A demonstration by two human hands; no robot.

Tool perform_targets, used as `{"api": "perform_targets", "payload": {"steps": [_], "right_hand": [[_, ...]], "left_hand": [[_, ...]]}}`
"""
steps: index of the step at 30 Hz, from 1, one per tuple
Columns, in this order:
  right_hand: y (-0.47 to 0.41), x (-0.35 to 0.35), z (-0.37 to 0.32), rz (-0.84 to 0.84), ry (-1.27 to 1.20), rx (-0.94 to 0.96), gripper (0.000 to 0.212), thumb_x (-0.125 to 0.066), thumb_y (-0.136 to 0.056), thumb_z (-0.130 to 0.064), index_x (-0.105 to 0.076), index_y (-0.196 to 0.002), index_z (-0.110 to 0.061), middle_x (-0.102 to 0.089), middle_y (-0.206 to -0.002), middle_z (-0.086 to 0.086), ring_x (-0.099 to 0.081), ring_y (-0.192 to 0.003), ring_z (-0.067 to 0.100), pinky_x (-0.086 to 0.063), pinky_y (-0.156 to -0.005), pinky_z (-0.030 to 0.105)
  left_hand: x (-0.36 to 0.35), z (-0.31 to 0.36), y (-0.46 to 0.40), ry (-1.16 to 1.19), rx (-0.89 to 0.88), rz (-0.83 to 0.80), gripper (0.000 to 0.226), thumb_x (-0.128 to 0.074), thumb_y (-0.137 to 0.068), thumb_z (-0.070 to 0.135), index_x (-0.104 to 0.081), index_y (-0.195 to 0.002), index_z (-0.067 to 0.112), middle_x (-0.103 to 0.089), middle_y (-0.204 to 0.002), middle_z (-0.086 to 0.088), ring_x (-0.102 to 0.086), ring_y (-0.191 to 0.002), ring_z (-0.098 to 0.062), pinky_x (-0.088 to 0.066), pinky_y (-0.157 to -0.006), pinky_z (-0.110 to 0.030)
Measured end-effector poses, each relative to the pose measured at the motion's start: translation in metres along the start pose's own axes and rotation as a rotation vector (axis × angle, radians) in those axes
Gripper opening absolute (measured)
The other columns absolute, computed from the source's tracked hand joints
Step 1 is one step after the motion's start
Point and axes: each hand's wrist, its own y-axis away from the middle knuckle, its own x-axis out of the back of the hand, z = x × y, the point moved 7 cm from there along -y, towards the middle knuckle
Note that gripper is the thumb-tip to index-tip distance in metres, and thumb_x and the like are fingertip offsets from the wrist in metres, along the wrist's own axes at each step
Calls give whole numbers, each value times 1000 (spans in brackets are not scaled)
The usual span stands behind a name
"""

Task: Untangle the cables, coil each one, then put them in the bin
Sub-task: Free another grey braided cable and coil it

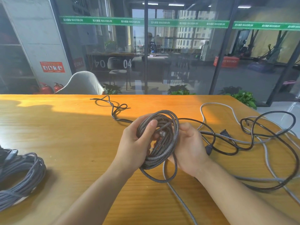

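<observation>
Both hands hold a coil of dark braided cable [159, 142] up above the wooden desk [65, 130], and this coil serves as the landmark for the rest. The left hand [138, 143] grips the coil's left side, its thumb lying across the outer turns and its fingers curled behind them. The right hand [188, 148] cups the coil's right side from beneath, palm turned up, fingers curled round the strands. A metal connector shows among the turns near the coil's centre, just beside the left thumb. One loose turn of the braided cable droops below the coil toward the near edge of the desk. To the right of the coil a black power cable [266, 125] sprawls in wide loops on the desk, its two-pin plug [224, 133] lying just right of the right hand. A grey braided cable [266, 153] is tangled through those black loops and trails back under the coil. Beyond the coil to its left, a thin black lead [112, 104] twists toward the far edge. Well to the left of the coil, a bundled grey cable [21, 174] rests at the desk's left edge.
</observation>
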Motion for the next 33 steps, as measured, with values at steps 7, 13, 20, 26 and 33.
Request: {"api": "perform_targets", "payload": {"steps": [7, 13, 20, 26, 33], "right_hand": [[8, -17, -7, -241, 37, 43, 50, -80, -72, -27, -67, -112, 1, -64, -104, 15, -65, -94, 27, -58, -80, 35], [7, -22, -6, 41, 370, 207, 47, -82, -76, -16, -64, -117, 0, -70, -92, 5, -71, -89, 17, -58, -77, 28], [9, -9, -11, 354, 721, 376, 42, -58, -92, -67, -71, -115, -35, -77, -104, -8, -71, -103, 12, -54, -101, 46], [14, -1, -26, 487, 1131, 586, 58, -44, -97, -71, -60, -143, -40, -68, -72, -17, -63, -72, 2, -52, -73, 30], [26, 2, -48, 561, 911, 789, 43, -43, -107, -46, -73, -95, -18, -78, -94, -9, -71, -90, 4, -53, -82, 25]], "left_hand": [[2, 2, -2, 48, 8, 29, 22, -54, -106, 37, -71, -105, 23, -58, -66, 7, -39, -49, -11, -34, -45, -21], [3, 0, -1, -37, -12, 58, 19, -57, -105, 39, -70, -110, 26, -65, -67, 16, -56, -56, -3, -42, -57, -21], [3, -6, 0, -57, 17, 93, 17, -57, -106, 37, -71, -101, 28, -58, -62, 14, -50, -53, -6, -40, -54, -22], [13, -19, -3, -38, 74, 145, 16, -61, -104, 38, -71, -112, 29, -51, -61, 14, -41, -51, -10, -37, -51, -21], [13, -18, -5, -1, 86, 183, 25, -60, -102, 46, -67, -121, 30, -47, -61, 8, -37, -52, -15, -33, -49, -29]]}}
